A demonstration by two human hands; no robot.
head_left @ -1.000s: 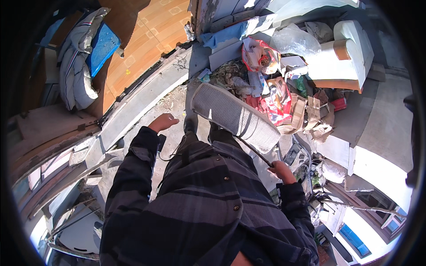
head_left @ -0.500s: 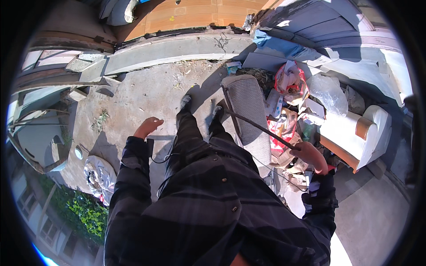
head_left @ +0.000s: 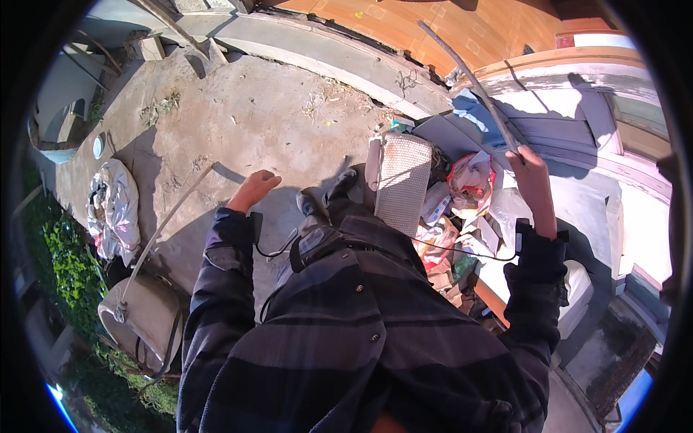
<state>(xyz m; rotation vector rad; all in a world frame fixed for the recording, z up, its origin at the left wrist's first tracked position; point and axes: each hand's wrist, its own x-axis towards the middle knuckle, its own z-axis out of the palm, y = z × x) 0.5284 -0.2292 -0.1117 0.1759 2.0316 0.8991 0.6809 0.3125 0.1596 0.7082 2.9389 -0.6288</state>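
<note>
My right hand (head_left: pixel 531 164) is closed around the lower end of a long dark stick (head_left: pixel 469 76). The stick points up and away to the left, its far tip over the orange tiled floor. My left hand (head_left: pixel 254 189) hangs over the concrete, fingers loosely bent and nothing visible in them. Between my hands, just beyond my shoes, lies a grey woven-covered cushion or padded panel (head_left: pixel 403 180). To its right is a heap of rubbish with a red-and-white bag (head_left: pixel 473 180), papers and cardboard. A black cable runs from each sleeve.
A raised concrete ledge (head_left: pixel 339 50) crosses the far side. On the left are a white sack (head_left: pixel 114 209), a beige tub-like container (head_left: pixel 144 317) and a thin pale pole (head_left: pixel 167 227). A white piece of furniture (head_left: pixel 576 296) stands at right, beside a painted wooden wall (head_left: pixel 556 133).
My right hand has risen and moved away from me, swinging the stick from above the cushion up toward the tiled floor. My view has turned, and my feet have shifted.
</note>
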